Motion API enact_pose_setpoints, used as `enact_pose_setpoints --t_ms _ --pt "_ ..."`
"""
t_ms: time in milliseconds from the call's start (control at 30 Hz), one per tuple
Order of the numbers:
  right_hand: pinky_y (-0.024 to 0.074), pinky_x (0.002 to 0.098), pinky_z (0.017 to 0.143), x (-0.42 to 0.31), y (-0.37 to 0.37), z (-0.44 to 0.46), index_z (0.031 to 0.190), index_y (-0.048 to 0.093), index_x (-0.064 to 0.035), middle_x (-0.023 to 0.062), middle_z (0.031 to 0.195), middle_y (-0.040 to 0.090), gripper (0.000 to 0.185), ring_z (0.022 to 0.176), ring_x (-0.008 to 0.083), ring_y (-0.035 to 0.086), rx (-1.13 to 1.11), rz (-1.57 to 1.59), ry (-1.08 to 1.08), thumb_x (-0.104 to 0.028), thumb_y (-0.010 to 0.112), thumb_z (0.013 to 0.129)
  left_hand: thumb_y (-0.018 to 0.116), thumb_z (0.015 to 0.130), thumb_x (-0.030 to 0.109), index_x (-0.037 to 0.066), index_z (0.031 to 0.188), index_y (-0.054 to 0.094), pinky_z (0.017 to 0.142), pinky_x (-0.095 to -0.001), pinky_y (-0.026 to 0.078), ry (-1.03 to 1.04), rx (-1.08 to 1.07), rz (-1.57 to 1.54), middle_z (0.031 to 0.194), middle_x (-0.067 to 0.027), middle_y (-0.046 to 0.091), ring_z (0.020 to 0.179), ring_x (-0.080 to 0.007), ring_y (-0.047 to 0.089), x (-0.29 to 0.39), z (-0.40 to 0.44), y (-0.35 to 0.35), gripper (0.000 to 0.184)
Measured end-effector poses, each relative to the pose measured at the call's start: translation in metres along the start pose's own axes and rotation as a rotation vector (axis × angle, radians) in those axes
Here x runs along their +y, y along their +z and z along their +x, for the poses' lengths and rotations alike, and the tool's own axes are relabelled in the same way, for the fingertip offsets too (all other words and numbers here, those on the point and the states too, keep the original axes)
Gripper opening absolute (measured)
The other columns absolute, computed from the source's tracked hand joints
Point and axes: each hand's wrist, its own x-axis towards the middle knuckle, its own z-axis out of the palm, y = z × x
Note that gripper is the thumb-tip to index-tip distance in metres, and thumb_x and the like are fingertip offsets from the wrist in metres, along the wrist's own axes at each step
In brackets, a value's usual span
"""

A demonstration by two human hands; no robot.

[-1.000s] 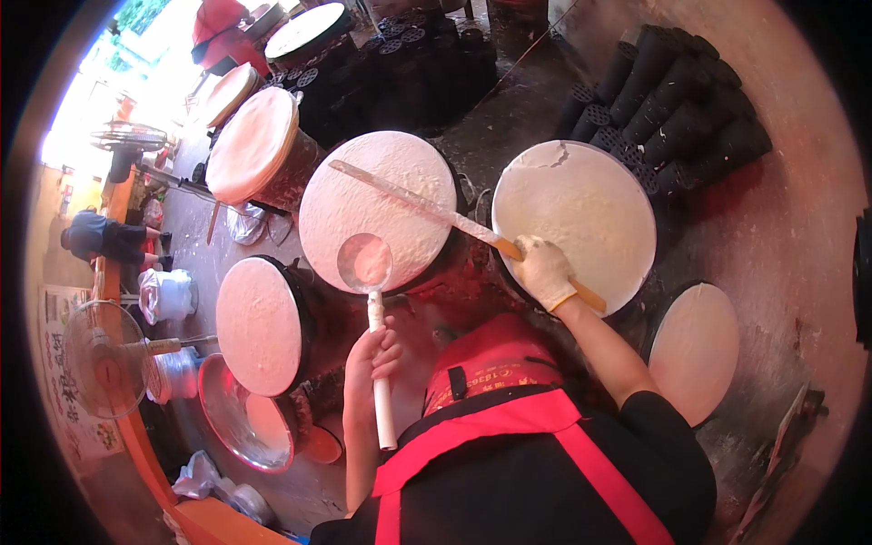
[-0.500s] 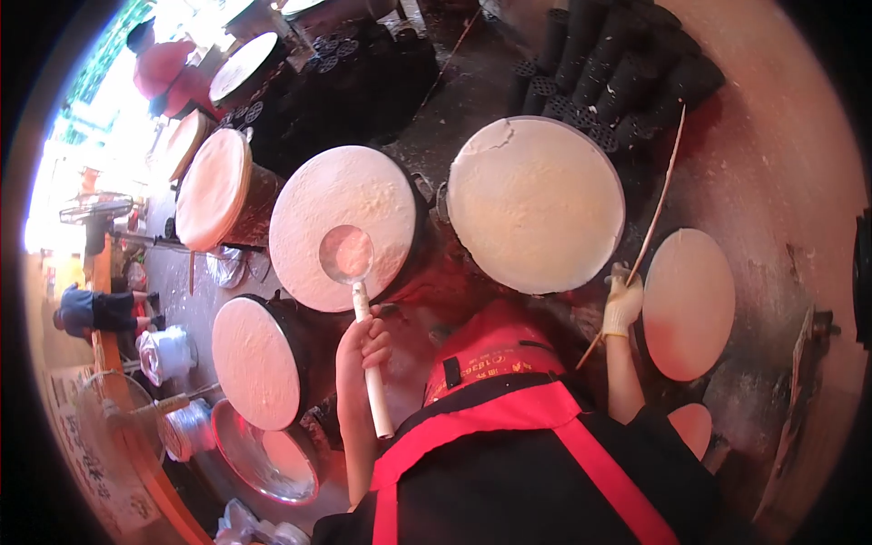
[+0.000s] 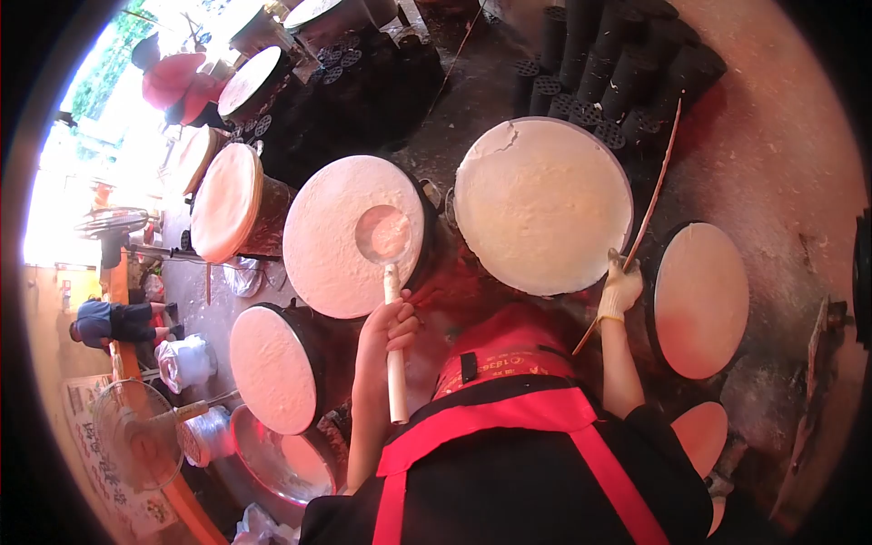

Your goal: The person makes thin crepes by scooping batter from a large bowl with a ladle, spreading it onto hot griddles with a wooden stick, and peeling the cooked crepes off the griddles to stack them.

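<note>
My left hand point(image 3: 391, 325), bare, is wrapped round the white handle of a ladle point(image 3: 383, 234). The ladle's bowl, with pale batter in it, is over a round griddle point(image 3: 336, 241) coated with a pale layer. On my right hand point(image 3: 621, 288) is a pale glove; its fingers are closed on a long thin stick point(image 3: 656, 193), tilted with its tip up and to the right. That hand is by the lower right rim of a second round griddle point(image 3: 543, 209), whose pale sheet has a crack near the top. A third griddle point(image 3: 701, 300) lies to its right.
Black perforated cylinders point(image 3: 618, 73) are stacked at the back right. More round griddles point(image 3: 272, 368) stand at the left, above a metal basin point(image 3: 286, 459). A fan point(image 3: 138, 434) is at far left. Two people point(image 3: 118, 322) point(image 3: 177, 86) are in the left background.
The flat, yellow-ended spatula that my right hand held across the griddles is no longer seen; that hand moved right and now grips a thin stick. The ladle stays over the left griddle.
</note>
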Motion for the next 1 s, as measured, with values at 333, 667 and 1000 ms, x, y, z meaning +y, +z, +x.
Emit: enact_pose_setpoints --t_ms 333,667,1000 --pt "0.0495 0.0366 0.068 0.01 0.02 0.037 0.083 0.071 -0.0038 0.0135 0.076 0.069 0.021 0.068 0.0252 0.064 0.043 0.04 0.008 -0.022 0.078 0.076 0.045 0.099 0.006 -0.003 0.119 0.046 0.036 -0.0156 0.029 0.0 -0.029 0.091 0.076 -0.0015 0.039 0.053 -0.0047 0.033 -0.001 0.011 0.001 0.022" --pt "0.05 0.0379 0.07 -0.011 0.007 0.044 0.087 0.071 -0.0037 0.0147 0.079 0.07 0.025 0.071 0.027 0.066 0.05 -0.09 -0.05 -0.026 0.076 0.077 0.046 0.098 0.006 0.001 0.117 0.047 0.036 -0.0166 0.026 0.009 -0.004 0.16 0.074 -0.0003 0.039 0.05 -0.0044 0.031 -0.012 0.011 0.01 0.019" --pt "0.0504 0.0363 0.073 -0.012 0.011 0.042 0.091 0.07 -0.004 0.0149 0.085 0.071 0.026 0.077 0.0256 0.068 -0.037 -0.043 -0.09 -0.027 0.075 0.08 0.047 0.098 0.007 0.002 0.116 0.048 0.037 -0.0169 0.024 0.015 0.002 0.197 0.073 0.0003 0.039 0.05 -0.0037 0.032 -0.017 0.017 0.012 0.019"
